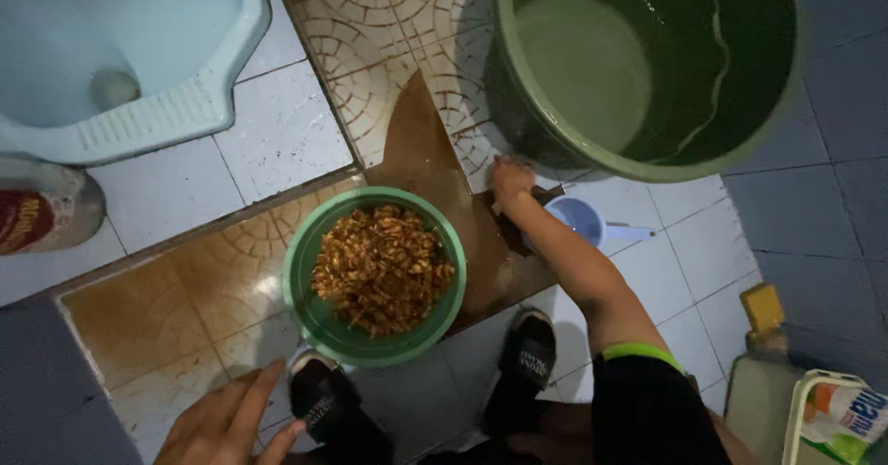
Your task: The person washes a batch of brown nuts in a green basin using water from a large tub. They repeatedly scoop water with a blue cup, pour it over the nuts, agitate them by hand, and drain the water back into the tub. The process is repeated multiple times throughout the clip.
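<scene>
A green plastic bowl full of small reddish-brown pieces stands on the wet, brown-stained tiled step in front of me. My right hand reaches past it to the floor at the foot of a large green bucket of water. Its fingers are curled, and something dark lies under the wrist; I cannot tell whether the hand grips it. My left hand hovers low at the bottom left, fingers spread, holding nothing, beside my left black sandal.
A pale blue squat toilet fills the top left, a red-labelled container beside it. A light blue dipper lies right of my forearm. A yellow-capped bottle and a detergent packet stand at the bottom right. My right sandal rests on white tiles.
</scene>
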